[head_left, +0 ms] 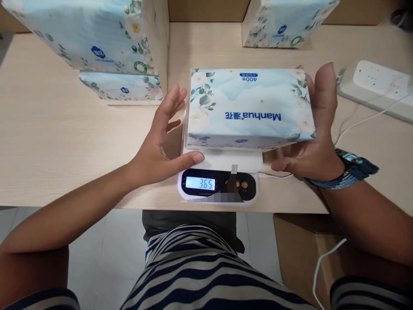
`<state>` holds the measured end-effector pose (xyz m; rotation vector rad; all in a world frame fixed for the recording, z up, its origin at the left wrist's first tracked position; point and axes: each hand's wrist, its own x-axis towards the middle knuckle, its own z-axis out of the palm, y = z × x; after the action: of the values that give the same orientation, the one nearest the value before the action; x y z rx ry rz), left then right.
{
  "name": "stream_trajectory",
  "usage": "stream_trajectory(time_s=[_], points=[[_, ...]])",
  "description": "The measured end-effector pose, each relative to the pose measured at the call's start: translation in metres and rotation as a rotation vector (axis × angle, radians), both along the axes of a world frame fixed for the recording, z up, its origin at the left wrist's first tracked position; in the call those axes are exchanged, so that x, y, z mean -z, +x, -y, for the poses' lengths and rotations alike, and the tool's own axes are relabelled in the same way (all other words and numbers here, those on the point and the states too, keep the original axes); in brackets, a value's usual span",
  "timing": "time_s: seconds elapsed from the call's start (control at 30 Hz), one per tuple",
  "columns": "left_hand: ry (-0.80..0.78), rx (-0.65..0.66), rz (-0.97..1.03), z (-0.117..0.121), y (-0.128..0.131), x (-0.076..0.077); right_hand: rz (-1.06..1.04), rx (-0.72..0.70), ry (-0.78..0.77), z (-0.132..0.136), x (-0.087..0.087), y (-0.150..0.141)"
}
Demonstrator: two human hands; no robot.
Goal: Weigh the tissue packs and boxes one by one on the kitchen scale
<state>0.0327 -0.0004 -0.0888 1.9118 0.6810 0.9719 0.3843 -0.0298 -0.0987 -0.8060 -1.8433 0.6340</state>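
Head cam: tissue pack (251, 105) sits over the white digital scale (222, 160), broad printed face up, long side running L-R; "Manhua" lettering reads upside down from here. Its R end sticks out past the scale's platform. Lit display (200, 184) at the scale's front shows 3.65; unit too small to tell. Btns (244, 185) to its R are partly masked.

Left hand (153, 148): unclenched, fingers spread up along the pack's L end, thumb out over the platform's front L corner, nothing gripped. Right hand (319, 146): also spread, at the pack's R end, thumb below & clear of the pack, some fingers hidden behind it; can't tell if they touch. Dark blue wristband (342, 170) on that arm.

Rest of table (48, 150): stacked packs (97, 41) back L, another pack (284, 32) back R, white power strip (377, 79) far R w/ thin cable (364, 118) trailing nr the R wrist. Cardboard box (300, 254) under the table's edge, R side. Wearer in striped shirt (193, 267).
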Motion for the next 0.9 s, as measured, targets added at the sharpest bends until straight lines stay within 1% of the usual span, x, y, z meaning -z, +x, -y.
stream_trajectory(time_s=[0.23,0.4,0.5,0.6,0.8,0.9], points=[[-0.144,-0.06,0.049,0.005,0.004,-0.007,-0.009,-0.01,0.007,-0.003,0.005,0.004],[-0.178,-0.048,0.071,0.006,0.007,-0.012,-0.07,0.005,-0.02,-0.002,0.004,0.001],[-0.218,-0.071,0.061,0.006,0.008,-0.012,-0.046,-0.01,-0.011,-0.002,0.002,-0.001],[-0.198,-0.054,0.048,0.007,0.006,-0.011,0.013,-0.025,0.027,-0.001,0.0,0.0],[-0.195,-0.065,0.034,0.004,0.004,-0.007,0.007,-0.002,0.002,0.001,0.0,0.002],[-0.102,-0.03,-0.009,0.003,0.005,-0.007,-0.001,-0.011,0.018,0.0,0.001,0.003]])
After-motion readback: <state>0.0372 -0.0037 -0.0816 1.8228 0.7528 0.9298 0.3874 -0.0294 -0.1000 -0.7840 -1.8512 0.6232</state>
